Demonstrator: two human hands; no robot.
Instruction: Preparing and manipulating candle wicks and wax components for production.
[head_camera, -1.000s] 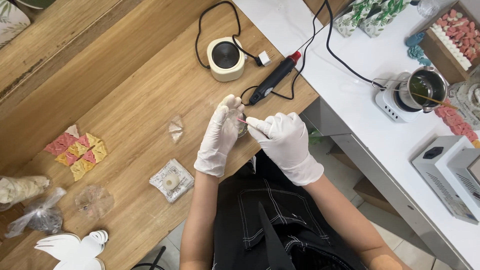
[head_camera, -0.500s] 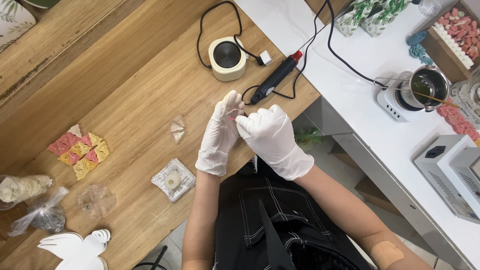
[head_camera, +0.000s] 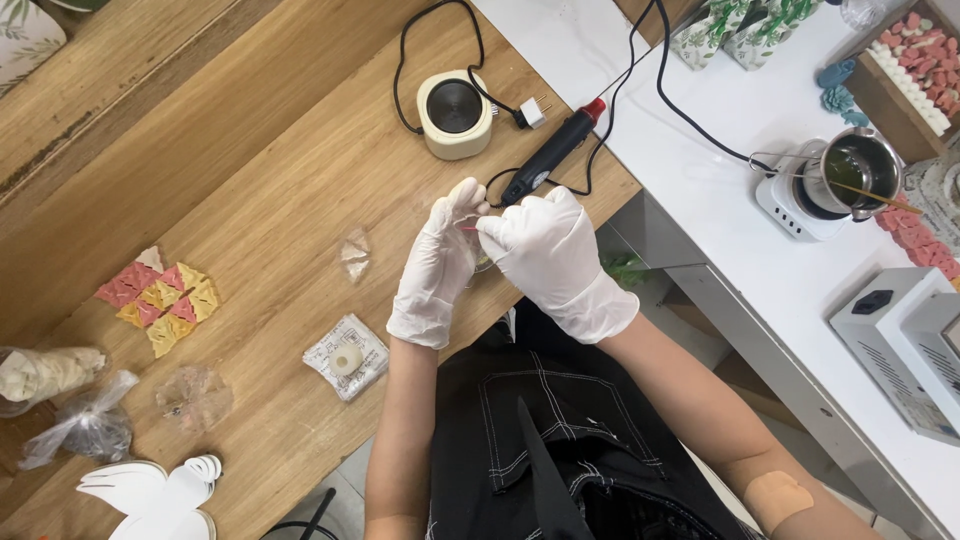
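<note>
Head view, gloved hands (head_camera: 500, 255) pinching small pink piece (head_camera: 468, 228)

Landmark: round warmer (head_camera: 456, 113) on wooden counter (head_camera: 250, 180). Heat tool (head_camera: 552, 153) just right of it, cords looping behind. Both hands (head_camera: 440, 265) (head_camera: 550, 255) meet in front of it, fingers (head_camera: 478, 212) touching. Small packet (head_camera: 354, 252) front-left; wrapped disc (head_camera: 346, 360) farther front; paper triangles (head_camera: 160, 295) far left. Melting pot (head_camera: 855, 170) well right.
</note>
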